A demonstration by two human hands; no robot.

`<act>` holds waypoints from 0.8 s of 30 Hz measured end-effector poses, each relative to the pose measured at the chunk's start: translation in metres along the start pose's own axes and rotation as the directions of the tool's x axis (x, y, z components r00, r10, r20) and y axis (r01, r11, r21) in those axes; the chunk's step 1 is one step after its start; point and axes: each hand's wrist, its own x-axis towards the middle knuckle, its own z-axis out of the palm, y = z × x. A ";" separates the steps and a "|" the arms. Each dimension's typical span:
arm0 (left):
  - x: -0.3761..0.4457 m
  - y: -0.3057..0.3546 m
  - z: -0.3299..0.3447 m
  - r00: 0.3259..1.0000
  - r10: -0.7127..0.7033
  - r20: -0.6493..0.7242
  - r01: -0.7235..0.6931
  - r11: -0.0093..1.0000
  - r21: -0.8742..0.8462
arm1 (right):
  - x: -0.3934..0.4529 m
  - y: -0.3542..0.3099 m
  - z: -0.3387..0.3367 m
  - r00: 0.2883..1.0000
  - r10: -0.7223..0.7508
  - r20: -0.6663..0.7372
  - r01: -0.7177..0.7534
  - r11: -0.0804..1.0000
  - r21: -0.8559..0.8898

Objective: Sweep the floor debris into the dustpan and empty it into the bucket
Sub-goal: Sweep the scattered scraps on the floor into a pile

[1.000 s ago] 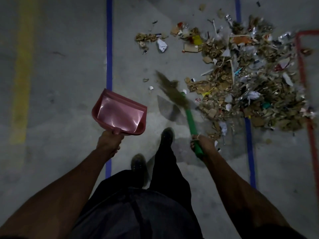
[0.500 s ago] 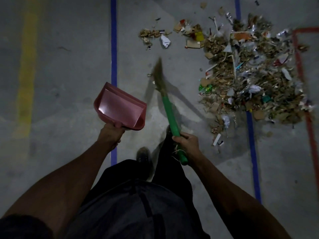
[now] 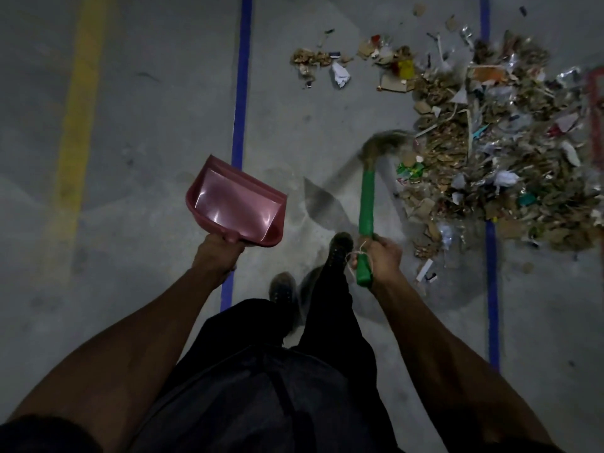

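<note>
Where the dim light falls, the floor (image 3: 147,191) shows as grey concrete, mottled and dusty, filling nearly the whole view. A broad yellow line (image 3: 80,103) runs down its left side, a narrow blue tape line (image 3: 240,103) runs beside it toward the middle, a second blue tape line (image 3: 492,289) runs down the right, and a red line (image 3: 595,103) marks the far right edge.

The debris (image 3: 496,152) lies in a large heap at the upper right, spread across the second blue line and reaching the red one: brown cardboard scraps, white paper, foil and bits of coloured plastic. A smaller scatter of scraps (image 3: 323,60) sits apart to its left.

The person stands at the bottom in dark trousers (image 3: 277,387), both bare forearms stretched forward, with two dark shoes (image 3: 340,250) on the concrete between the hands.

The pink dustpan (image 3: 235,204) is held off the floor over the first blue line, its open mouth pointing up and away, well apart from the heap. The left hand (image 3: 217,253) grips its short handle with fingers curled round it.

The broom (image 3: 367,191) has a green handle and a blurred brown brush head that reaches the near left edge of the heap. The right hand (image 3: 380,256) is wrapped tightly round the lower end of the handle, where a loop of pale string hangs.
</note>
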 end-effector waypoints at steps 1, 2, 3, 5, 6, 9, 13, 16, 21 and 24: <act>-0.002 0.001 0.000 1.000 -0.005 0.002 0.005 1.000 -0.005 | -0.007 0.004 0.000 0.999 -0.006 0.043 0.007 0.999 -0.038; -0.004 0.002 0.000 1.000 -0.004 0.004 0.004 1.000 -0.007 | -0.012 0.008 0.000 0.997 -0.006 0.080 0.013 0.996 -0.088; -0.004 0.002 -0.001 1.000 -0.004 0.004 0.004 1.000 -0.013 | -0.012 0.011 -0.002 0.995 -0.001 0.098 0.015 0.989 -0.144; -0.004 0.002 -0.005 1.000 -0.009 -0.010 0.009 1.000 -0.028 | -0.010 0.014 -0.003 0.994 0.036 0.107 -0.009 0.970 -0.243; -0.002 0.002 -0.008 1.000 -0.013 -0.018 0.012 0.999 -0.034 | -0.008 0.012 -0.003 0.993 0.054 0.100 -0.026 0.964 -0.265; 0.006 -0.003 -0.016 0.999 -0.010 -0.037 0.009 0.999 -0.031 | -0.002 -0.002 0.001 0.995 0.095 0.028 -0.084 0.959 -0.271; 0.015 -0.012 -0.026 0.998 -0.006 -0.065 0.006 1.000 0.004 | 0.002 -0.011 0.009 0.996 0.020 -0.083 -0.037 0.978 -0.205; 0.021 -0.018 -0.029 0.996 -0.032 -0.085 0.034 0.999 0.023 | -0.012 -0.003 0.013 0.999 -0.049 0.010 0.050 0.959 -0.279; 0.033 -0.031 -0.030 0.994 -0.076 -0.075 0.080 0.996 0.042 | -0.025 0.038 0.018 0.972 -0.103 0.213 0.197 0.851 -0.487; 0.032 -0.034 -0.031 0.992 -0.088 -0.086 0.091 0.995 0.041 | -0.024 0.056 0.017 0.944 -0.047 0.326 0.247 0.756 -0.606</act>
